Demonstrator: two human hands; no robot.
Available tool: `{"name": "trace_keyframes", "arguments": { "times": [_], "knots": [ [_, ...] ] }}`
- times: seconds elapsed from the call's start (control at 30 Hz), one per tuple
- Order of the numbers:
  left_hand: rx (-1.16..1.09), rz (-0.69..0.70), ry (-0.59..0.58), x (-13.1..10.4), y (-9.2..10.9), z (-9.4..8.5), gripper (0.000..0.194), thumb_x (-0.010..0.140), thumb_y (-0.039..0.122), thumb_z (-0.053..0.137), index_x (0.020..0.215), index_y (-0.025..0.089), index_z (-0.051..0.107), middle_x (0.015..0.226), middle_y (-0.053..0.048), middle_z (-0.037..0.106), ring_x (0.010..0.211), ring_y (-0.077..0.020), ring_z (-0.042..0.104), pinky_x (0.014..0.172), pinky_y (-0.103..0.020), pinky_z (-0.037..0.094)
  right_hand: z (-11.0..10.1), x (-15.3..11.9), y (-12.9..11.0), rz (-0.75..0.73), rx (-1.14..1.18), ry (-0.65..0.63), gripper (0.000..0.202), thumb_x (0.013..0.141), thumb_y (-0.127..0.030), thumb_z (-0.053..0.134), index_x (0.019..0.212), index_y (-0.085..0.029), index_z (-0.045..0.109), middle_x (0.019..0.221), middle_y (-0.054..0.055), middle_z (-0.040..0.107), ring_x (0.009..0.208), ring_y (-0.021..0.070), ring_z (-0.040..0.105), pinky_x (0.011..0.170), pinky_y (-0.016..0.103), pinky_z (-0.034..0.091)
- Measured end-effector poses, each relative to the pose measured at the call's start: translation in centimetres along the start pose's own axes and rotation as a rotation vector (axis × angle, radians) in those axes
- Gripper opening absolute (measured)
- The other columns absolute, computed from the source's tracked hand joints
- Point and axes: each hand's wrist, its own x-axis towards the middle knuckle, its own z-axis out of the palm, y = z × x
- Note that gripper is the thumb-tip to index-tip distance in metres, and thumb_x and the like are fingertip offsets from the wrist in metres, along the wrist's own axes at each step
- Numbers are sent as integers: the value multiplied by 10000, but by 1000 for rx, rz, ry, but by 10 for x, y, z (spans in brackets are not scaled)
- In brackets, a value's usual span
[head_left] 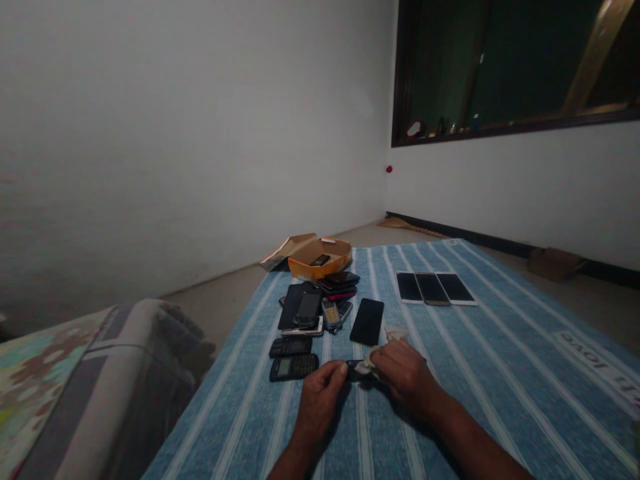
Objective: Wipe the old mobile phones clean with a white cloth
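Between my two hands, just over the striped cover, is a small black phone (pixel 353 375), largely hidden. My left hand (pixel 321 395) grips its left end between thumb and fingers. My right hand (pixel 406 375) is closed on a crumpled pale cloth (pixel 366 364) that lies against the phone's other end; part of the cloth sticks up behind the knuckles. Beyond my hands lies a large black smartphone (pixel 368 321), face up. To the left of my left hand are two black keypad phones, the nearer one (pixel 294 367) and the farther one (pixel 291 345).
A blue striped cover (pixel 230 427) spreads over the table. Several phones are piled near a black smartphone (pixel 308 308), before an open orange box (pixel 320 263). Three white- or gold-edged phones (pixel 433 289) lie side by side at the right. A cloth-draped surface (pixel 125 373) stands left.
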Motion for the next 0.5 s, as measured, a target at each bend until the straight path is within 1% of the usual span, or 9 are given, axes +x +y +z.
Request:
{"name": "trace_keyframes", "arguments": {
  "times": [0.17, 0.33, 0.5],
  "knots": [
    [-15, -39, -1, 4, -2, 5, 397, 801, 516, 644, 724, 138, 735, 619, -20, 654, 626, -174, 589, 611, -273, 459, 0, 0, 2, 13, 6, -6, 251, 991, -161, 385, 872, -165, 606, 720, 45, 578, 670, 178, 476, 657, 298, 329],
    [-83, -85, -63, 7, 4, 10, 429, 752, 553, 680, 680, 134, 732, 608, -32, 656, 606, -173, 586, 607, -278, 467, 11, 5, -5, 25, 33, -14, 224, 989, -171, 420, 856, -175, 600, 722, 32, 572, 676, 171, 482, 658, 288, 321],
    [-175, -135, -125, 12, -2, 12, 451, 722, 575, 710, 749, 127, 755, 664, -33, 658, 650, -164, 566, 627, -268, 454, 23, 8, -12, 69, 19, 3, 264, 1012, -214, 389, 868, -181, 607, 719, 27, 581, 674, 172, 491, 666, 303, 315]
  ]
}}
